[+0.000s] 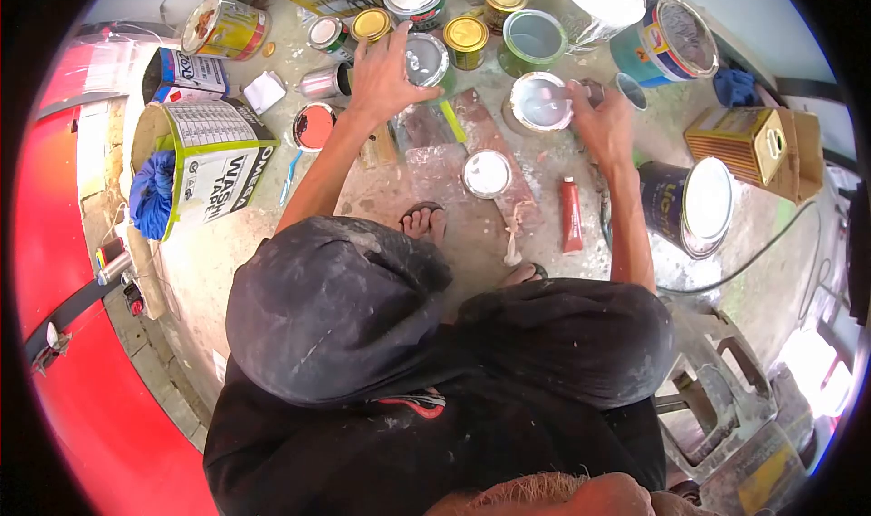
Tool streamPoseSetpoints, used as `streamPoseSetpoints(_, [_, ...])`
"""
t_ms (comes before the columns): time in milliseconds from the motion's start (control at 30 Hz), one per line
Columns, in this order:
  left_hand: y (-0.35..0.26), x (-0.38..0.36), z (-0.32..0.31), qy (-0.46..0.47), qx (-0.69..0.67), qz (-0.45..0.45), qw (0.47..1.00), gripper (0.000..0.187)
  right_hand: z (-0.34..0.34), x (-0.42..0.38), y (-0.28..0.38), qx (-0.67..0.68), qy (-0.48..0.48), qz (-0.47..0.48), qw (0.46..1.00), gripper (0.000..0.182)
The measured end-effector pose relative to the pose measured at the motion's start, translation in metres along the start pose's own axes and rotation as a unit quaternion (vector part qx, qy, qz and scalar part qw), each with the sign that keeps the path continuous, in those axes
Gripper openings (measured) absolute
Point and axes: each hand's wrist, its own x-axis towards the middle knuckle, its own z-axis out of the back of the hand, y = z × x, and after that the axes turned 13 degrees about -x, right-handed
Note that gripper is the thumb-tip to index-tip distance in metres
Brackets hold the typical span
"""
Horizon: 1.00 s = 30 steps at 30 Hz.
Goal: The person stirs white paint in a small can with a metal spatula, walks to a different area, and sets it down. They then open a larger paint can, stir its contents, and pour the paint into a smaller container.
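Note:
I squat over a concrete floor crowded with paint tins. My left hand (381, 76) rests on top of a small green-labelled tin (428, 61), fingers spread over its rim. My right hand (603, 124) grips a short stick or tool (581, 90) whose end reaches over an open tin of pale paint (542, 102). A loose round lid (487, 173) lies on a wooden board (490, 135) just in front of my sandalled feet. A red tube (570, 215) lies on the floor beside my right forearm.
Several closed tins with yellow lids (465, 35) stand at the back. An open tin of orange paint (314, 128) and a bucket holding a blue cloth (195, 158) are at the left. A large dark tin (689, 208) and a boxed yellow tin (748, 140) sit at the right.

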Motion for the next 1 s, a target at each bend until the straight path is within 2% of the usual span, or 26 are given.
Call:
streamPoseSetpoints(33, [0.002,0.001,0.002,0.003,-0.002,0.001,1.0,0.119,0.001,-0.002,0.0,0.006,-0.032,-0.001,0.999,0.042])
streamPoseSetpoints(133, [0.006,-0.002,0.001,-0.004,0.003,0.005,1.0,0.12,-0.002,-0.01,0.006,-0.123,-0.015,0.069,0.99,0.041])
streamPoseSetpoints(167, [0.008,0.0,0.001,-0.011,0.007,0.005,1.0,0.121,-0.003,-0.009,0.007,-0.127,0.021,0.068,0.989,0.039])
streamPoseSetpoints(267, [0.005,0.005,0.012,0.046,0.008,0.053,0.998,0.124,-0.002,-0.005,0.008,0.014,0.064,-0.032,0.997,0.039])
streamPoseSetpoints(367, [0.007,-0.003,0.01,0.023,0.02,0.052,0.998,0.129,-0.01,-0.009,0.002,-0.025,-0.085,0.048,0.995,0.042])
streamPoseSetpoints(467, [0.004,-0.004,0.004,0.024,0.015,0.068,0.997,0.134,-0.005,-0.015,0.006,-0.133,0.0,0.082,0.988,0.044])
streamPoseSetpoints(567, [0.008,0.003,0.006,0.038,0.016,0.074,0.996,0.14,-0.013,-0.006,-0.01,-0.006,0.034,-0.031,0.999,0.041])
streamPoseSetpoints(633, [0.006,0.008,0.009,0.064,0.014,0.076,0.995,0.144,0.006,-0.01,-0.003,0.05,-0.008,-0.057,0.997,0.04])
streamPoseSetpoints(667, [0.008,0.007,0.009,0.051,0.01,0.066,0.996,0.144,0.017,-0.014,-0.001,0.078,-0.027,-0.073,0.994,0.039])
streamPoseSetpoints(700, [0.011,0.006,0.006,0.04,0.004,0.056,0.998,0.144,0.025,-0.017,-0.002,0.069,-0.063,-0.044,0.995,0.038])
streamPoseSetpoints(800, [0.006,0.004,0.002,0.013,-0.009,0.061,0.998,0.141,0.059,-0.032,-0.005,0.164,-0.05,-0.123,0.978,0.037])
streamPoseSetpoints(833, [0.004,0.001,0.006,0.004,-0.01,0.07,0.997,0.14,0.071,-0.036,-0.005,0.188,-0.048,-0.102,0.976,0.034])
streamPoseSetpoints(933, [0.003,-0.011,0.008,-0.029,-0.052,0.038,0.998,0.14,0.088,-0.047,-0.011,0.288,-0.082,-0.128,0.945,0.031])
streamPoseSetpoints(1000, [0.0,-0.024,0.01,-0.073,-0.037,-0.014,0.997,0.131,0.089,-0.057,-0.026,0.332,-0.099,-0.149,0.926,0.03])
